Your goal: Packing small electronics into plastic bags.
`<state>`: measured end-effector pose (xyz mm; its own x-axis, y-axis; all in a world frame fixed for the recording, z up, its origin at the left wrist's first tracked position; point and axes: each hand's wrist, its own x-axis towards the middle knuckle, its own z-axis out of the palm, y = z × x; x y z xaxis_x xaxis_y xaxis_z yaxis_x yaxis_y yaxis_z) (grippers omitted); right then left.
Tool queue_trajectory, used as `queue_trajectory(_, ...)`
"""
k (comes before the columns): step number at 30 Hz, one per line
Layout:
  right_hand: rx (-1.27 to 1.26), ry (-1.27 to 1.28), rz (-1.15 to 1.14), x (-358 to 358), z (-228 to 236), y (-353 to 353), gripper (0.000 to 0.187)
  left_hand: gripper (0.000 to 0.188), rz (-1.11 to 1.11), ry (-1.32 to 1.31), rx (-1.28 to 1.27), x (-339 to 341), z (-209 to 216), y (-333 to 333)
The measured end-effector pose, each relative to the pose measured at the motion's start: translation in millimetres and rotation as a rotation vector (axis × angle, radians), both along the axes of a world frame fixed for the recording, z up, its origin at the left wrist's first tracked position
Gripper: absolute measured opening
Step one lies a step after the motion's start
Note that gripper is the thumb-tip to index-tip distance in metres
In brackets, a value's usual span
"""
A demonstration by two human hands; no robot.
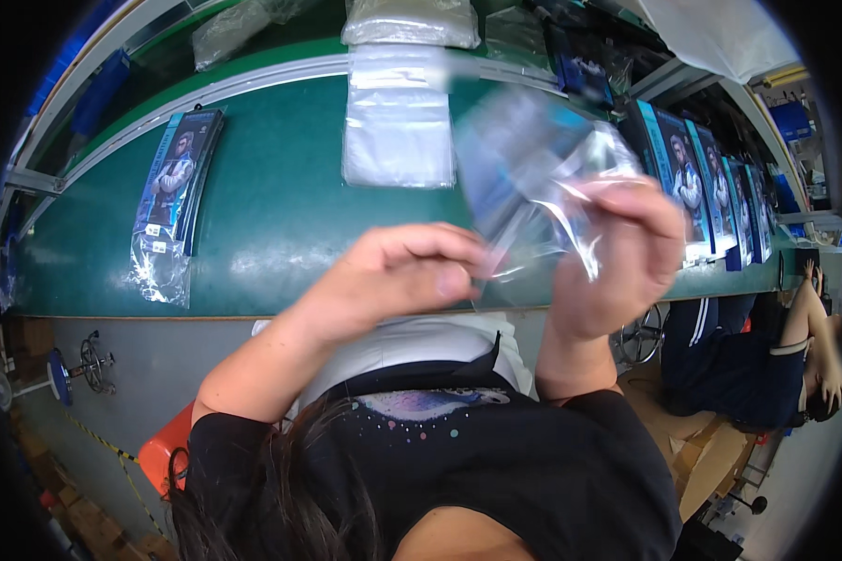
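Between my hands, above the green table (281, 187), is a clear plastic bag (585, 220) with a dark blue flat package (515, 154) inside it. Motion blurs the package's far end. My right hand (622, 252) is closed, pinching the bag's right side between thumb and fingers. My left hand (398, 271) is closed too, its thumb and fingertips at the bag's near left corner. Just beyond lies a flat stack of empty clear bags (399, 131). To the left, a small pile of bagged dark blue packages (170, 182) lies on the table.
Several dark blue printed packages (680, 178) stand in a row at the right. A metal rail (281, 73) runs along the table's far side, with more plastic bags (412, 23) beyond it. Another person (734, 360) sits at the right. An orange stool (164, 449) stands behind me.
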<state>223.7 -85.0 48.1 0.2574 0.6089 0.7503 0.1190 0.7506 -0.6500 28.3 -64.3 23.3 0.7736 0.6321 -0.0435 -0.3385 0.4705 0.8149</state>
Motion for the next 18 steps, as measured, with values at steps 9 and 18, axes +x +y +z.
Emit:
queue_trajectory(9,-0.403,-0.282,0.825,-47.5,0.9,7.5,0.040,0.054,0.111,-0.306,-0.518,-8.6,-10.1,11.1)
queue_trajectory(18,-0.462,-0.178,-0.345,40.7,-27.7,44.0,0.053,0.026,0.135,-0.416,-0.717,-44.5,-31.3,33.2)
